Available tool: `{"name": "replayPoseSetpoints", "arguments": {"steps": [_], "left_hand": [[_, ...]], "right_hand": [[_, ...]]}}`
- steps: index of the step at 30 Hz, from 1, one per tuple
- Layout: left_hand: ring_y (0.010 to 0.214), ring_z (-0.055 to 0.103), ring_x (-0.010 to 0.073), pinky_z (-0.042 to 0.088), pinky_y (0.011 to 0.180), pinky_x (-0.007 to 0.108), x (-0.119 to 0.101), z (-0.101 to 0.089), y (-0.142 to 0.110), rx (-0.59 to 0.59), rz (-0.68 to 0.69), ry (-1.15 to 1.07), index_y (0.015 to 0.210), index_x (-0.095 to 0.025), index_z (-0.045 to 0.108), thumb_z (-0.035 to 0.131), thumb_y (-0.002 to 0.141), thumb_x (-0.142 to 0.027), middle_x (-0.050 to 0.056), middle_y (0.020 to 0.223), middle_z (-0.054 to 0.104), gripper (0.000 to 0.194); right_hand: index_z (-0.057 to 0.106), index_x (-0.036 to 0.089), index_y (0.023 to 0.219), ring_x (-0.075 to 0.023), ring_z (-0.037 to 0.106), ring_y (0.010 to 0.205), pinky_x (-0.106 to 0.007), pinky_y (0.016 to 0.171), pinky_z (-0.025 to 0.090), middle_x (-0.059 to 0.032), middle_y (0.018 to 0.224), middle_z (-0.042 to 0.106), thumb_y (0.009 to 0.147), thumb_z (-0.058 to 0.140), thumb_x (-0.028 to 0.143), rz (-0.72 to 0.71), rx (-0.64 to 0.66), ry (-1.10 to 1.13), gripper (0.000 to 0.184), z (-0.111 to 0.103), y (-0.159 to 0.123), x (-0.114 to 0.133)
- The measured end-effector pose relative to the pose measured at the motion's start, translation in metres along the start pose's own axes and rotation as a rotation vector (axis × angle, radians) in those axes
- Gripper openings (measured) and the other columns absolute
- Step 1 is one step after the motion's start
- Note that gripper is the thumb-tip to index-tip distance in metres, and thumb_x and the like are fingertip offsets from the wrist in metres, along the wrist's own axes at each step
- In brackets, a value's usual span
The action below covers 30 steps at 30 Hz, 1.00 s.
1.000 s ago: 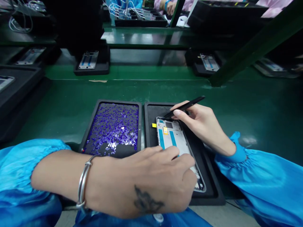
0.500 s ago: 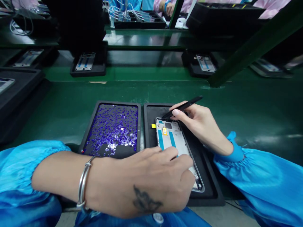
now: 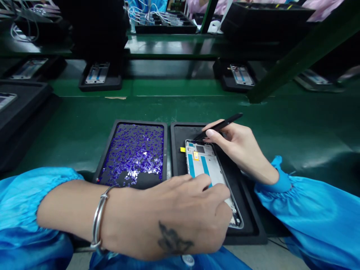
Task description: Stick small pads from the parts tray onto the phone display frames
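A silver phone frame (image 3: pixel 218 170) with blue strips, an orange label and a yellow tab lies in a black foam tray (image 3: pixel 177 131). Pinched in my right hand (image 3: pixel 237 144) are black tweezers (image 3: pixel 226 123), their tips down by the frame's top edge. What the tips touch is too small to tell. My left hand (image 3: pixel 185 213) is curled over the lower part of the frame, and its fingertips are hidden beneath it. To the left, a second black tray (image 3: pixel 112 150) holds many tiny purple-edged pieces (image 3: pixel 135 144), partly covered by my left wrist.
Beyond the green bench (image 3: pixel 152 108), trays with similar phone frames (image 3: pixel 97 73) (image 3: pixel 241 75) stand in a row. A slanted green post (image 3: pixel 298 56) rises at right. Dark stacked trays (image 3: pixel 19 116) are at left. Farther back lies a bin of white cables (image 3: pixel 165 18).
The trays with phone frames in the back row have shifted slightly left. My right hand and tweezers have moved very slightly right. A co-worker's hand at the top has gone from view.
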State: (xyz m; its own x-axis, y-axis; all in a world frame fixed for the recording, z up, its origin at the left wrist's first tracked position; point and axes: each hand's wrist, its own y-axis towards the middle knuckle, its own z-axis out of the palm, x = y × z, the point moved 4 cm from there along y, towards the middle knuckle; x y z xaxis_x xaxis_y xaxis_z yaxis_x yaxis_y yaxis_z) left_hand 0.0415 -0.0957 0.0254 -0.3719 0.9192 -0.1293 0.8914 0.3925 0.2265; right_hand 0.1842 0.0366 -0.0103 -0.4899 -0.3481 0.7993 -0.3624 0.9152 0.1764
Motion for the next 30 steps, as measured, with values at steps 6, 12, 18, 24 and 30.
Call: {"name": "replayPoseSetpoints", "arguments": {"steps": [6, 12, 18, 24, 30], "left_hand": [[0.071, 0.034, 0.0169, 0.033, 0.054, 0.031, 0.000, 0.000, 0.001, -0.017, -0.008, -0.008, 0.077, -0.017, 0.052, 0.052, 0.083, -0.007, 0.005, 0.082, 0.043, 0.012], [0.071, 0.036, 0.0176, 0.035, 0.053, 0.031, -0.001, 0.009, 0.001, 0.023, -0.031, -0.007, 0.080, -0.016, 0.052, 0.052, 0.085, -0.011, 0.006, 0.084, 0.042, 0.007], [0.074, 0.042, 0.0182, 0.038, 0.056, 0.031, -0.005, 0.029, 0.000, 0.024, -0.047, -0.021, 0.082, -0.015, 0.053, 0.047, 0.089, -0.010, 0.006, 0.090, 0.046, 0.011], [0.076, 0.044, 0.0194, 0.040, 0.057, 0.033, -0.006, 0.035, 0.000, 0.036, -0.054, -0.046, 0.082, -0.015, 0.054, 0.045, 0.090, -0.010, 0.007, 0.092, 0.047, 0.013], [0.074, 0.044, 0.0184, 0.039, 0.057, 0.031, -0.006, 0.035, 0.001, 0.019, -0.039, -0.025, 0.081, -0.015, 0.053, 0.048, 0.089, -0.011, 0.006, 0.090, 0.048, 0.010]], "right_hand": [[0.066, 0.019, 0.091, -0.0181, 0.068, 0.078, -0.033, 0.071, 0.058, -0.0036, 0.088, 0.069, 0.087, 0.061, 0.044, 0.011, -0.016, 0.047, 0.026, -0.001, 0.000, 0.000], [0.067, 0.018, 0.091, -0.0172, 0.066, 0.079, -0.030, 0.069, 0.054, -0.0038, 0.089, 0.069, 0.089, 0.058, 0.045, -0.027, -0.014, -0.080, 0.028, -0.005, -0.004, 0.004], [0.069, 0.020, 0.095, -0.0172, 0.066, 0.087, -0.032, 0.076, 0.053, -0.0036, 0.103, 0.069, 0.090, 0.057, 0.040, -0.125, 0.009, -0.207, 0.023, -0.003, -0.010, 0.009], [0.069, 0.021, 0.092, -0.0157, 0.065, 0.084, -0.029, 0.071, 0.054, -0.0022, 0.098, 0.069, 0.089, 0.059, 0.038, -0.076, 0.025, -0.120, 0.019, -0.005, -0.011, 0.011], [0.069, 0.020, 0.094, -0.0150, 0.065, 0.083, -0.027, 0.069, 0.053, -0.0024, 0.098, 0.069, 0.089, 0.059, 0.036, -0.085, -0.022, -0.169, 0.019, -0.007, -0.011, 0.012]]}}
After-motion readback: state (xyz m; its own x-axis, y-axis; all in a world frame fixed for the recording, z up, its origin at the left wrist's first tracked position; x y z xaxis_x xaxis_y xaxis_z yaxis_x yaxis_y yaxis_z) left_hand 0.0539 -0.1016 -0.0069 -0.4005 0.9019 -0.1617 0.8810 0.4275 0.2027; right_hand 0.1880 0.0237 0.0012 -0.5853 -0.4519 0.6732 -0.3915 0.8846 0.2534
